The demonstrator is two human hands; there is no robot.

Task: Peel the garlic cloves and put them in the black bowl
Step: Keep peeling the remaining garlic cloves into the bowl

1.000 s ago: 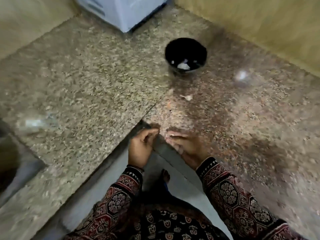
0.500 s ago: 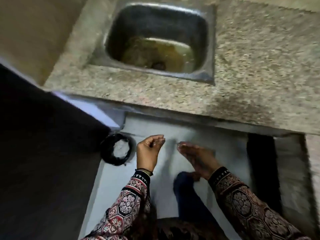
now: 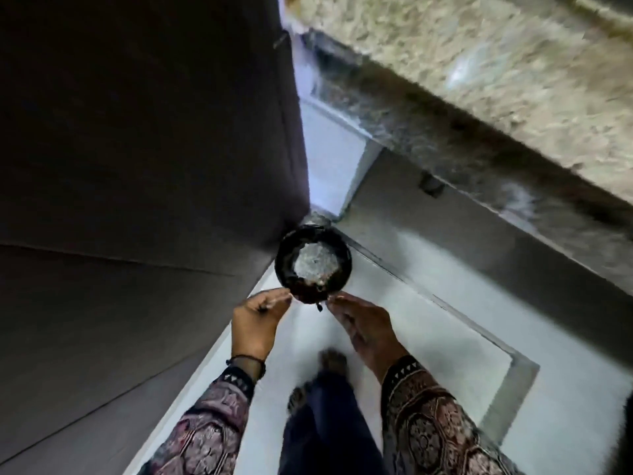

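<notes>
Neither the black bowl nor any garlic clove is in view; I am looking down at the floor. A round black bin (image 3: 283,269) with pale, crumpled scraps inside stands on the floor in the corner. My left hand (image 3: 257,323) hovers at the bin's near left rim with its fingers curled toward the thumb; whatever is inside them is hidden. At the near right rim my right hand (image 3: 366,329) is stretched flat, fingers pointing at the bin, and nothing shows in it.
A dark cabinet front (image 3: 137,166) fills the left side. The speckled granite counter (image 3: 479,73) runs across the upper right, its edge overhanging the white floor (image 3: 428,337). My bare feet (image 3: 330,363) and dark trousers are just behind my hands.
My view swung from the counter with the black bowl, past the sink, down to the floor bin. Both hands left the counter edge and now hang over the bin's rim.
</notes>
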